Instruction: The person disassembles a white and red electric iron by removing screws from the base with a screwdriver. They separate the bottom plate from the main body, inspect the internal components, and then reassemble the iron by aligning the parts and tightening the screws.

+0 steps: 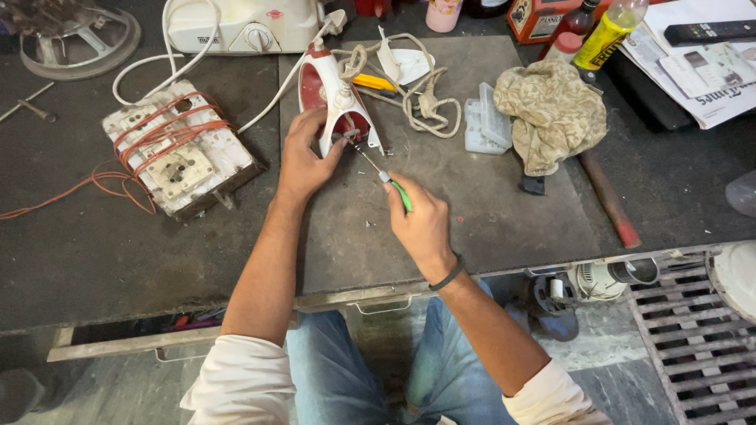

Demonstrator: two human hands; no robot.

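The left hand [303,161] gripped the red-and-white plastic clothes iron [335,98], upended on the dark workbench [488,205]. The right hand [421,224] was closed round a green-handled screwdriver [386,175] probing its rear. That tip could have slipped, I thought, jabbing the steadying fingers.

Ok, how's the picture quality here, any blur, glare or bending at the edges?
Head view: even, soft light with faint shadows; the iron, screwdriver and both hands, left and right, look sharp; mild glare on the white appliance; wide-angle stretching shows at the edges and sleeves.
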